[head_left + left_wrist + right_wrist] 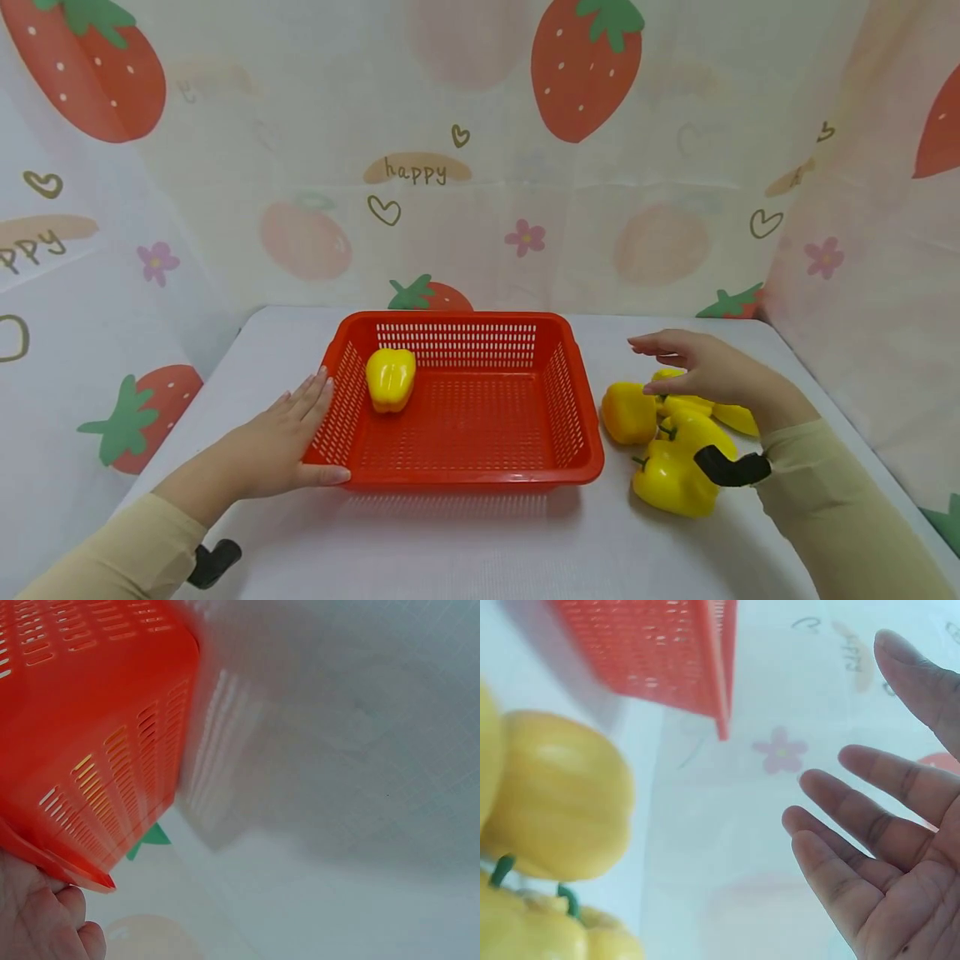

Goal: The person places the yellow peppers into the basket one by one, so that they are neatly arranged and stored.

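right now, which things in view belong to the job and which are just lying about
Likely part of the job:
- red basket, touched by the left hand
- yellow pepper inside it
- yellow peppers beside it, near the right hand

Only surroundings:
- white tabletop
- strawberry-print backdrop

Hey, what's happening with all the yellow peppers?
A person's left hand rests on the left edge of a red basket. One yellow pepper sits inside, toward the left. The right hand holds nothing, its fingers apart, and hangs near more yellow peppers grouped on the table, right of the basket.
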A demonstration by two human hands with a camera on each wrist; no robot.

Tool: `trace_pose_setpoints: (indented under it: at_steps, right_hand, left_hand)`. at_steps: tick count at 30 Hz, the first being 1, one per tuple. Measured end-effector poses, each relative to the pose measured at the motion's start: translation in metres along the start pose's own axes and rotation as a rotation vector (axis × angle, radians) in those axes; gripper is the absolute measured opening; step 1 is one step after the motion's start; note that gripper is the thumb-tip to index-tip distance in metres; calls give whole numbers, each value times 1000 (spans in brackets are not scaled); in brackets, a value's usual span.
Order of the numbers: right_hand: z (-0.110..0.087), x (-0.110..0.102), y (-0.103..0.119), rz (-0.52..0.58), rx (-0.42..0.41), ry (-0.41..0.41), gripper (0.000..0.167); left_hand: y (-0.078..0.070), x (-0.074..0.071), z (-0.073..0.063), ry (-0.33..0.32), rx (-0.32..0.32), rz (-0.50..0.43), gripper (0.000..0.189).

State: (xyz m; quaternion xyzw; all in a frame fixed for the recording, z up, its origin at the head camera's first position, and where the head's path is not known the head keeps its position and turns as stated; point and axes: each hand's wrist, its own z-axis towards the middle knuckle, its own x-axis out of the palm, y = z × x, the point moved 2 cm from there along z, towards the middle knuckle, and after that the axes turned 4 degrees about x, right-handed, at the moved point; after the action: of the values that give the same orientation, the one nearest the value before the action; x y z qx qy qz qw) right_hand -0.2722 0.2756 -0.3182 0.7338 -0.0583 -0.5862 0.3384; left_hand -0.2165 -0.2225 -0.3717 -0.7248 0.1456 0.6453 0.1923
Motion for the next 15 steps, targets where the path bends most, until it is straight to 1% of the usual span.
trace_pose_setpoints:
  at_steps: [5,8,11,15]
  right_hand:
    - [-12,4,-9,-25,6,-5,63]
    - [-19,8,-14,-25,8,10,62]
    - [-25,12,-19,14,4,38,60]
    - [-33,18,-27,62,21,81,58]
  left_hand:
    - [-1,-2,-1,3,-7,-11,118]
    - [-1,-2,-1,3,-5,-9,118]
    - [-1,-1,-1,10,-12,-9,119]
    - [-1,-1,-2,18,-18,-13,120]
